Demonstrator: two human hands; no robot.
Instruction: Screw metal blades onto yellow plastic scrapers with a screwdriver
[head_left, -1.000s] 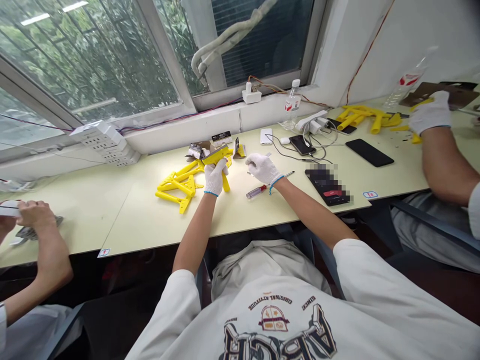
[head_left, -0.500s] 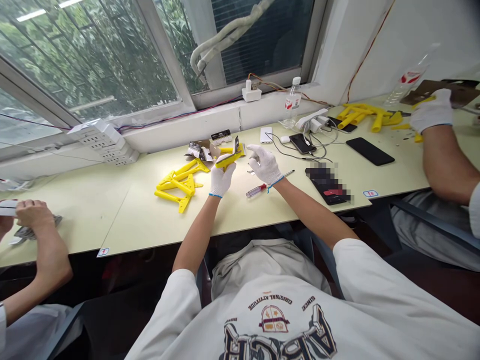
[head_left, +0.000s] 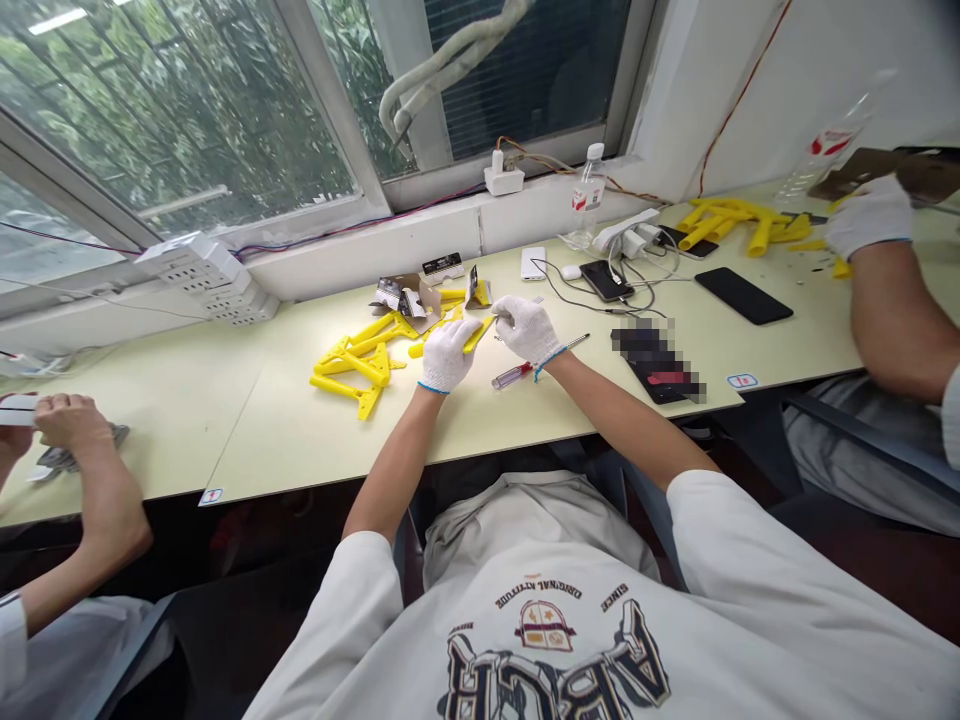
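My left hand (head_left: 448, 357), in a white knit glove, is closed around a yellow plastic handle (head_left: 478, 335) with a flat, wide end. Most of it is hidden by the glove. At its tip, my gloved right hand (head_left: 527, 328) has thumb and fingers pinched together; whatever they hold is too small to make out. Under the right wrist lies a screwdriver (head_left: 512, 376) with a clear and red grip. More yellow plastic handles (head_left: 350, 367) are piled left of my left hand. Opened small cardboard boxes (head_left: 406, 298) sit just behind.
Behind my right hand are a white power bank (head_left: 533, 263), a cabled phone (head_left: 606, 281) and a plastic bottle (head_left: 587, 200). Two dark phones (head_left: 742, 296) lie rightward. A co-worker's gloved hand (head_left: 870, 218) works at far right; another person's bare hands (head_left: 71, 418) are at left.
My right hand has gone from spread fingers to a pinch, meeting the yellow handle's end. My left hand has turned the handle and lowered it slightly.
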